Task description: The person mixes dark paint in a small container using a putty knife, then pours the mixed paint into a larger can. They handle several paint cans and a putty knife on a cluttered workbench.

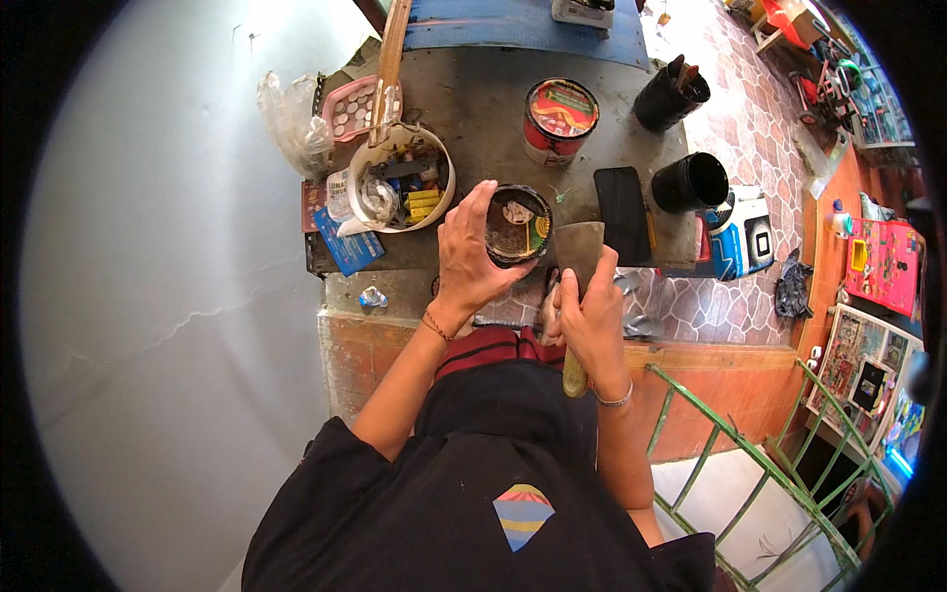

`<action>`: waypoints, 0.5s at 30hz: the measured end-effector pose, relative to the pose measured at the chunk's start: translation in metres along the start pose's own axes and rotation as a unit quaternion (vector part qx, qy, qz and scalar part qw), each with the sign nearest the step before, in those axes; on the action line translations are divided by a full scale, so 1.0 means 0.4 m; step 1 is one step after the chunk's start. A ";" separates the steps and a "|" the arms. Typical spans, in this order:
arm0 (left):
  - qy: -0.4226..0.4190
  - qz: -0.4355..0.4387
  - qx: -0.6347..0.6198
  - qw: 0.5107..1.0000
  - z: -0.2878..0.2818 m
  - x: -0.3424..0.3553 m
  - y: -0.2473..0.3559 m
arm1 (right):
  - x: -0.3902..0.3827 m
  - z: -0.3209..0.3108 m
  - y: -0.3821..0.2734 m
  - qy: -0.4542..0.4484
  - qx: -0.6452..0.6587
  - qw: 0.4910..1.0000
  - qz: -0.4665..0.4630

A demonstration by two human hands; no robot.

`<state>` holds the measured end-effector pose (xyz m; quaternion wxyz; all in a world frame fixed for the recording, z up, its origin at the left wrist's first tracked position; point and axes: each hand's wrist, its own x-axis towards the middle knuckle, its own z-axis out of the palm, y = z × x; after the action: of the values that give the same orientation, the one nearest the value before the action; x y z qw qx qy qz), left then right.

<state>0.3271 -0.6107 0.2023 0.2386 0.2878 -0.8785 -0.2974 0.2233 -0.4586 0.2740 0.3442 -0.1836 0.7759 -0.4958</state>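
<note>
At the near edge of the dark worktable (464, 94): a small round tin (513, 243), its rim crusted dark, sits in my left hand (462, 255). Fingers round its left side, thumb along the near side. Cannot tell whether it rests on the tabletop or is lifted, nor whether its dark face is a sunken lid or the inside.

Right hand (594, 321) closed on a scraper (580, 249), broad blade pointing away from me, handle (575, 382) running back below the fist. Hands apart; blade just beside the tin, contact unclear.

Handling, my estimate: tin light, walls stiff, little risk of breaking; the rim looks tacky or gritty, so best held low round the wall, clear of the crust. Scraper stiff, somewhat blade-heavy; grip where handle meets blade, fingers off the front edge.

Nearby: red tin (560, 120) beyond, flat black object (619, 207) to the right, white tub (450, 170) of oddments left.
</note>
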 end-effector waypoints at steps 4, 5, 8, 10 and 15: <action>0.020 -0.007 0.017 1.000 0.011 -0.014 0.009 | 0.008 0.005 0.023 -0.002 -0.026 0.999 -0.038; 0.029 -0.011 0.021 0.999 0.015 -0.019 0.013 | 0.010 0.008 0.029 -0.005 -0.027 0.999 -0.041; 0.043 -0.032 0.039 0.998 0.022 -0.030 0.027 | 0.014 0.016 0.037 0.032 -0.118 0.986 -0.113; 0.042 -0.053 0.052 0.996 0.021 -0.037 0.038 | 0.013 0.019 0.034 0.033 -0.157 0.982 -0.105; 0.017 -0.078 0.106 0.991 0.016 -0.035 0.047 | 0.010 0.032 0.016 0.032 -0.253 0.962 -0.102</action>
<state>0.3267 -0.5868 0.2067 0.1975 0.3839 -0.8759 -0.2157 0.2301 -0.4666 0.2633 0.2090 -0.3265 0.8639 -0.3214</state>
